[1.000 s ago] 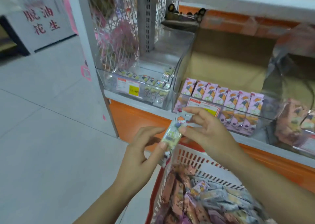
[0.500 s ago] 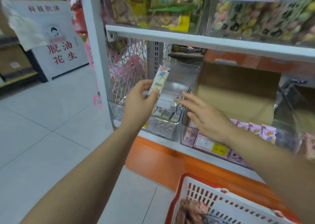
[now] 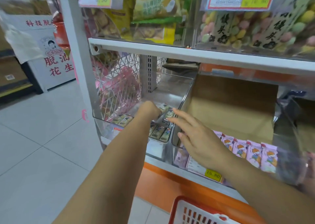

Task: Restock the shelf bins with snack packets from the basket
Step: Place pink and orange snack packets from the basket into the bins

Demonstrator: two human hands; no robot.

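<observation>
My left hand (image 3: 148,109) reaches down into the clear left shelf bin (image 3: 101,121) and grips a pale yellow-green snack packet (image 3: 164,109) just above the rows of matching packets (image 3: 158,133) lying on the bin floor. My right hand (image 3: 196,136) hovers with straight, spread fingers over the clear divider between the left bin and the neighbouring bin of pink packets (image 3: 252,153); it holds nothing. The red-rimmed white basket (image 3: 190,211) shows only its top edge at the bottom of the view, and its contents are out of sight.
A white shelf board (image 3: 187,53) runs close above the bins, with bagged snacks on it. A brown cardboard box (image 3: 230,107) fills the back of the right bin. A white upright post (image 3: 75,53) and grey tiled floor (image 3: 37,147) lie to the left.
My left hand has carried the packet from above the bin's rim down into the left bin. My right hand has shifted slightly forward over the divider. The view has tilted up.
</observation>
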